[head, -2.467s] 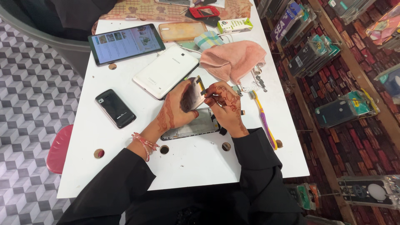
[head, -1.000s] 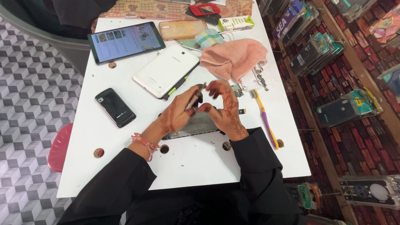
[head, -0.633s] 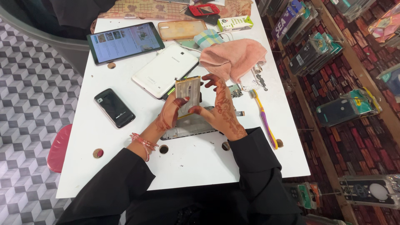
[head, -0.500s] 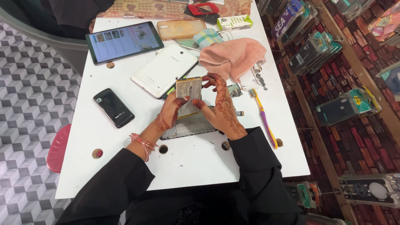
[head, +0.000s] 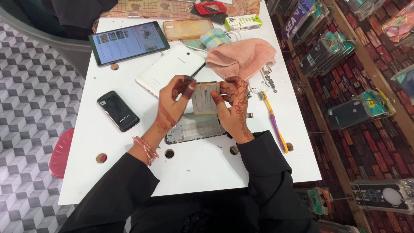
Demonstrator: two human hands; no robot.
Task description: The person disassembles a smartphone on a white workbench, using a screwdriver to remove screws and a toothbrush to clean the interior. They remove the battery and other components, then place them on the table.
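— Two hands, what do they hold?

— My left hand (head: pixel 172 101) and my right hand (head: pixel 233 101) both hold one small flat battery (head: pixel 205 98). It is pale with a grey stripe. I hold it up over the white table (head: pixel 207 164), with its flat side facing me.

— How do your fingers sit?

— My left thumb and fingers pinch the left edge. My right thumb and fingers pinch the right edge. The battery sits between my two hands.

— What is under it?

— An open phone (head: pixel 196 128) lies flat on the table, just below the battery. I can see its insides. My hands are above it, and I cannot tell if my wrists touch it.

— What else is close?

— A white tablet (head: pixel 166 71) lies face down just behind my left hand. A pink cloth (head: pixel 241 56) lies behind my right hand. A purple and yellow toothbrush (head: pixel 274 118) lies to my right, near my sleeve.

— And farther away?

— A black phone (head: pixel 117 111) lies to my left, well apart from my hands. A tablet with a lit screen (head: pixel 128 42) lies at the far left of the table. A tan phone case (head: pixel 187 29) lies beside it.
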